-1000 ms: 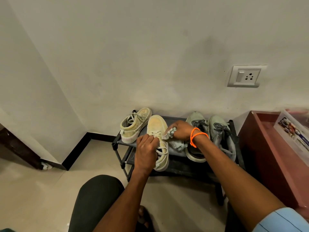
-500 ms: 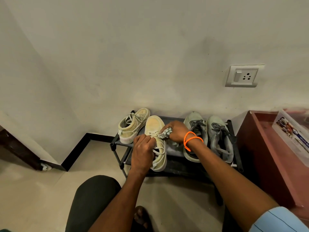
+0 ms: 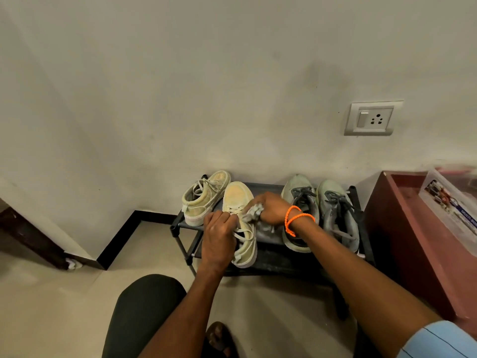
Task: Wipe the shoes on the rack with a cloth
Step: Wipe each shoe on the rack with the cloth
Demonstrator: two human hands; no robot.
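Observation:
A low black shoe rack [image 3: 268, 187] stands against the wall. On its left lie two cream sneakers: one tipped on its side [image 3: 204, 197], the other [image 3: 236, 196] upright with its toe to the wall. My left hand [image 3: 219, 235] grips this upright sneaker at its laces and side. My right hand [image 3: 271, 208], with orange bands at the wrist, holds a bunched grey cloth [image 3: 254, 212] against the sneaker's right side near the laces. Two grey-green sneakers [image 3: 299, 195] [image 3: 335, 208] rest on the rack's right half.
A reddish-brown cabinet [image 3: 413, 228] with a clear plastic box [image 3: 454, 200] on it stands right of the rack. A wall socket [image 3: 371, 118] is above. My knee [image 3: 144, 313] and sandalled foot [image 3: 219, 339] are on the beige floor. A dark door frame [image 3: 31, 236] is at left.
My right hand with the cloth has slid left from between the shoes onto the cream sneaker's lace area. My left hand stays on that sneaker.

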